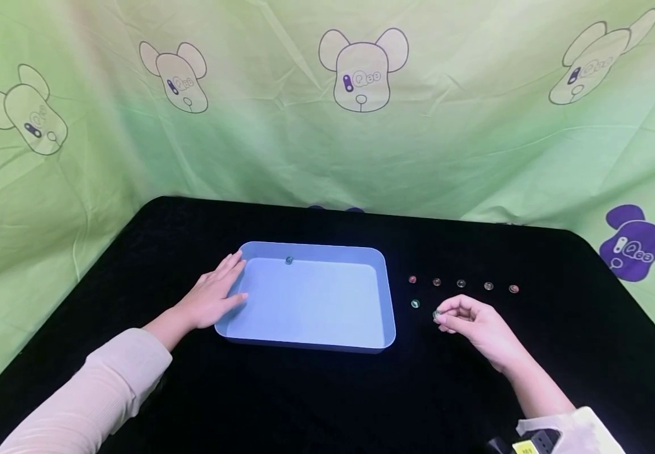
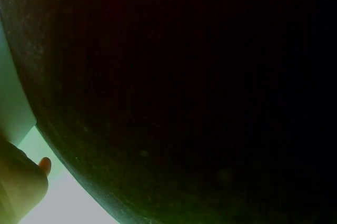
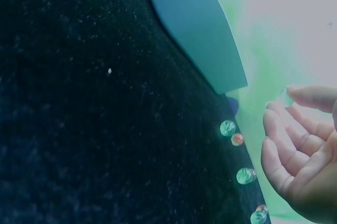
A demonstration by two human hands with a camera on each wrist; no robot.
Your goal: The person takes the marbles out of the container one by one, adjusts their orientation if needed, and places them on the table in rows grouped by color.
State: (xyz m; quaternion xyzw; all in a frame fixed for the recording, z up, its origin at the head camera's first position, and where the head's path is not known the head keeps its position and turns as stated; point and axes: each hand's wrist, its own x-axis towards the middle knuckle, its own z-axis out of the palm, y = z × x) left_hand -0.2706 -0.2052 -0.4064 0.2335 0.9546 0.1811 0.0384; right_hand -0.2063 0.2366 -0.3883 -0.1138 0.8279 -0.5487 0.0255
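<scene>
My right hand pinches a clear glass marble between thumb and fingertips, over the cloth to the right of the tray. Just beside it, a green marble lies on the cloth. Behind that hand runs a row of several marbles, among them a reddish one and a dark clear one. The left hand rests with straight fingers on the left rim of a shallow blue tray. Inside the tray, near its back wall, sits one dark marble.
A black cloth covers the table. Green curtains with printed mouse heads hang behind and at both sides. The left wrist view is mostly dark, with part of a hand at its lower left.
</scene>
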